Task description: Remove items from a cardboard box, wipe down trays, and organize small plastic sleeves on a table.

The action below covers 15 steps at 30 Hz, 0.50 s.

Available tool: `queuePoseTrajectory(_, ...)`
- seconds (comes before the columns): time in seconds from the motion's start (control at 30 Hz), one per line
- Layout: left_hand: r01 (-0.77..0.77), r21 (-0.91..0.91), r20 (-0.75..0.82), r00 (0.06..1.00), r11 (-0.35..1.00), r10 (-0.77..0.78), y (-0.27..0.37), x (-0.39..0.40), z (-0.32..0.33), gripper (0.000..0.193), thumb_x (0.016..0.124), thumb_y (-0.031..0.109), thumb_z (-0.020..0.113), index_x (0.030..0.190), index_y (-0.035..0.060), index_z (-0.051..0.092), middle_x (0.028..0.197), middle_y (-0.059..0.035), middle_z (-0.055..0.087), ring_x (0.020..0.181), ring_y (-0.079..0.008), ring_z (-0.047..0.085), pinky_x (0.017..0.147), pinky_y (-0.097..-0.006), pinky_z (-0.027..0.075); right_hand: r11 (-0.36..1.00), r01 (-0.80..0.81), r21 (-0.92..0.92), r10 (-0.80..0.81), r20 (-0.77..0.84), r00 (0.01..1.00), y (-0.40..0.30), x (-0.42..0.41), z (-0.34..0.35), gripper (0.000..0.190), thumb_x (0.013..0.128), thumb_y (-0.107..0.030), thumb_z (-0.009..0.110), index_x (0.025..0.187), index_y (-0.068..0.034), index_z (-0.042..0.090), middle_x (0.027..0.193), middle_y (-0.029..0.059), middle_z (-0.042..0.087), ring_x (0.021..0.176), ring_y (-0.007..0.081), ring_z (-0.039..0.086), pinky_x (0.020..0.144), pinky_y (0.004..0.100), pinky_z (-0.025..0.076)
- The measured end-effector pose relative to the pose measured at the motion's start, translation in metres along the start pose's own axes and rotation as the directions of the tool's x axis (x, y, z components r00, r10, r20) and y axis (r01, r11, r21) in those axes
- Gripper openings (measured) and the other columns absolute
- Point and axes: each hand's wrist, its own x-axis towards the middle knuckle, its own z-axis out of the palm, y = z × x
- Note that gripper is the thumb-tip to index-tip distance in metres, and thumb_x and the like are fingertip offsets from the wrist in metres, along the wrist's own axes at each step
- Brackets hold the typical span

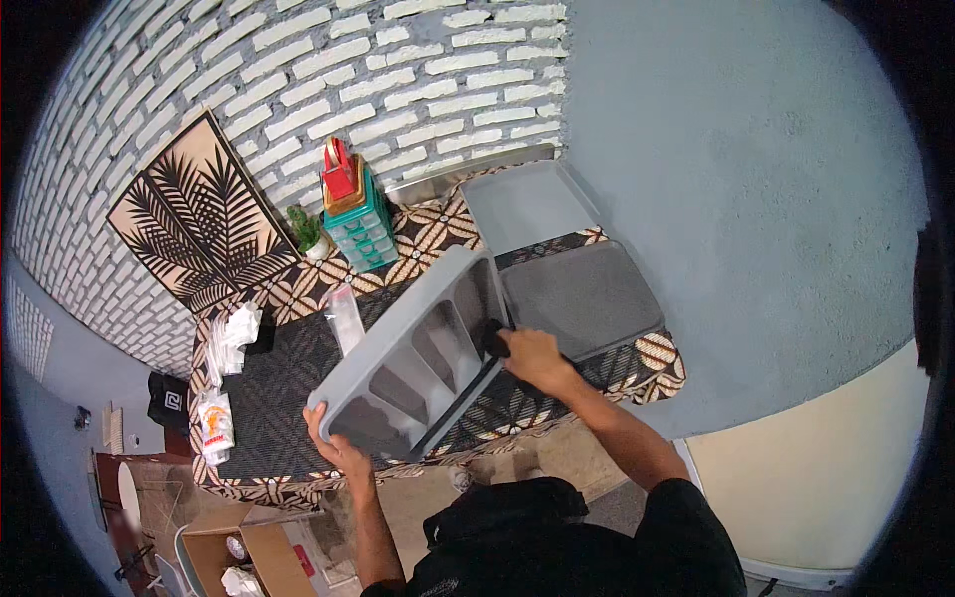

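My left hand [339, 448] grips the lower left corner of a grey plastic compartment tray [410, 343], thumb over its rim. The tray is tilted above the table, its several hollow compartments facing me. At its right end my right hand [533, 358] is closed on a black object [494, 339], which reaches into the end compartment; its kind is hard to tell. A dark strip runs along the tray's near edge. Behind the tray, a clear plastic bag [345, 321] lies on the dark woven mat [276, 395].
A dark grey flat tray [582, 298] and a lighter grey tray [530, 205] lie at the right. Along the brick wall stand a teal drawer box [362, 235], a potted plant [306, 231] and a palm-leaf picture [205, 213]. White plastic packets [216, 425] lie left; an open cardboard box [268, 556] stands below.
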Motion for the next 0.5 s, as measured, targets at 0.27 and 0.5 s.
queuePoseTrajectory(0.27, 0.451, -0.253, -0.382, 0.766, 0.856, -0.517, 0.005, 0.081, -0.024, 0.060, 0.100, 0.042, 0.040, 0.142, 0.0000, 0.032, 0.139, -0.0163, 0.040, 0.124, -0.0271, 0.043, 0.105, -0.0391, 0.033, 0.904, 0.122, 0.409, -0.240, 0.251, 0.938, 0.000, -0.042, -0.010, 0.057, 0.079, -0.028, 0.066, 0.124, 0.004, 0.054, 0.118, 0.0299, 0.057, 0.111, 0.0417, 0.056, 0.095, 0.0436, 0.045)
queuePoseTrajectory(0.5, 0.301, -0.379, -0.345, 0.831, 0.875, -0.435, 0.024, 0.108, -0.029, 0.070, 0.099, 0.051, 0.038, 0.146, 0.0012, 0.023, 0.146, -0.0160, 0.032, 0.131, -0.0281, 0.037, 0.108, -0.0406, 0.032, 0.940, 0.128, 0.316, 0.050, -0.499, 0.865, -0.055, 0.010, -0.049, 0.051, 0.081, -0.023, 0.067, 0.121, 0.006, 0.054, 0.110, 0.0263, 0.060, 0.104, 0.0422, 0.058, 0.087, 0.0471, 0.047)
